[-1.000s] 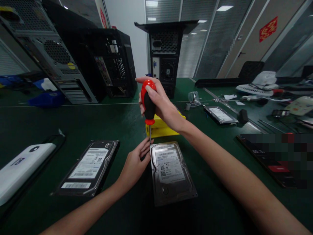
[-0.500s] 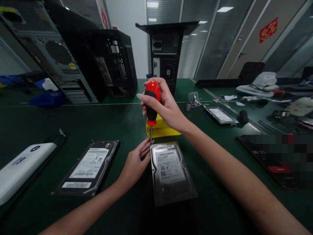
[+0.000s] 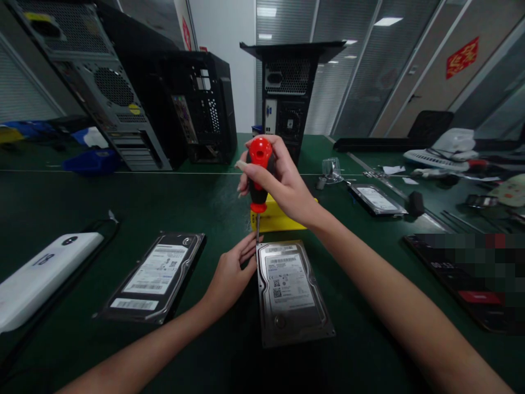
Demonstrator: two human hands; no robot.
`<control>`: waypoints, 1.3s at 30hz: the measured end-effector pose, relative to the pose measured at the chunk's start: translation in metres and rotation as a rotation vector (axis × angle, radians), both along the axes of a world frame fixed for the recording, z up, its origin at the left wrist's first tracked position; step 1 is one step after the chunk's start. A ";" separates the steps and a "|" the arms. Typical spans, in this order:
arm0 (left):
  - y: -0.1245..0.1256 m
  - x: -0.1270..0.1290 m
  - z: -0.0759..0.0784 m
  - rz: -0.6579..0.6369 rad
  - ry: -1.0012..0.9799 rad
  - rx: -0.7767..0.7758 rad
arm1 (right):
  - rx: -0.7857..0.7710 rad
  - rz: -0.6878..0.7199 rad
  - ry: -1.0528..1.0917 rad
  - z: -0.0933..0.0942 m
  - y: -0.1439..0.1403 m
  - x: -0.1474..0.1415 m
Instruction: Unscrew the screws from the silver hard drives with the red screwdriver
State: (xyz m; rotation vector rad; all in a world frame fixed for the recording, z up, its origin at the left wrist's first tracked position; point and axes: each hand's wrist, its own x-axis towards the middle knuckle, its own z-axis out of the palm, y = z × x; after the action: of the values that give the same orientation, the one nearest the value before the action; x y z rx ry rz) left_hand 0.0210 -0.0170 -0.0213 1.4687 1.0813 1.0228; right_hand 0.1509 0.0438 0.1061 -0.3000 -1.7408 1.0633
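Observation:
A silver hard drive [image 3: 292,290] lies label up on the green mat in front of me. My right hand [image 3: 287,186] grips a red and black screwdriver [image 3: 260,174] upright, its tip on the drive's far left corner. Against that same left edge rests my left hand [image 3: 229,276], fingers pinched around the shaft near the tip. Just behind the drive sits a yellow box [image 3: 279,219].
A second hard drive [image 3: 158,276] lies to the left, a third [image 3: 376,198] at the right. A white device [image 3: 36,279] is at the far left. Open computer cases [image 3: 197,109] stand along the back. Tools and clutter cover the right side.
My right hand has turned on the screwdriver handle, fingers shifting around it. The view has drifted slightly. The left hand and the drive have stayed where they were.

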 end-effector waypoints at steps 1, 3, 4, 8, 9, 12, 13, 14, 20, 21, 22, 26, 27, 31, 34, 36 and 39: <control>0.000 0.000 0.000 0.000 0.001 -0.001 | -0.007 0.007 0.026 -0.001 0.000 -0.001; 0.000 -0.001 -0.001 -0.004 0.002 -0.004 | -0.030 0.003 0.060 -0.002 0.001 -0.001; 0.000 -0.001 -0.001 -0.007 0.004 -0.004 | -0.043 -0.011 0.069 -0.003 0.001 -0.002; 0.001 -0.002 -0.003 -0.015 0.012 0.006 | -0.087 0.000 0.102 -0.004 0.001 -0.002; 0.001 -0.002 -0.004 -0.016 0.010 0.009 | -0.096 0.026 0.104 -0.004 0.000 -0.002; 0.001 -0.001 -0.004 -0.019 0.003 0.008 | -0.121 0.059 0.084 -0.004 0.001 -0.003; 0.001 -0.001 -0.003 -0.019 0.002 0.004 | -0.125 0.047 0.079 -0.004 0.001 -0.003; 0.001 -0.001 -0.003 -0.017 0.002 -0.001 | -0.127 0.033 0.077 -0.004 0.001 -0.003; 0.000 -0.001 0.002 -0.019 0.001 -0.006 | -0.085 -0.020 0.114 -0.007 0.001 -0.005; 0.000 -0.001 0.002 -0.021 -0.004 0.000 | -0.080 -0.037 0.106 -0.007 0.000 -0.006; 0.000 0.000 0.002 -0.021 -0.011 0.008 | -0.079 -0.053 0.096 -0.007 0.000 -0.006; 0.000 0.001 0.002 -0.006 -0.024 0.037 | -0.109 -0.008 0.129 -0.007 -0.003 -0.007; 0.000 0.001 0.002 -0.005 -0.025 0.036 | -0.118 0.024 0.140 -0.007 -0.003 -0.007; 0.001 0.001 0.001 -0.011 -0.040 0.012 | -0.121 0.050 0.119 -0.006 -0.002 -0.008; 0.000 0.000 0.000 -0.011 -0.042 0.000 | -0.114 -0.016 0.107 -0.007 0.000 -0.008; 0.000 0.000 0.000 -0.013 -0.037 -0.003 | -0.101 -0.058 0.103 -0.007 0.001 -0.007; 0.000 0.000 0.001 -0.012 -0.035 -0.002 | -0.091 -0.071 0.069 -0.008 0.001 -0.006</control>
State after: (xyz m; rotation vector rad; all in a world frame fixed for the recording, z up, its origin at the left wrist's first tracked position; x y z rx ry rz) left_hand 0.0210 -0.0175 -0.0203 1.4496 1.0471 1.0347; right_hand 0.1451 0.0444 0.0985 -0.3756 -1.6115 1.0905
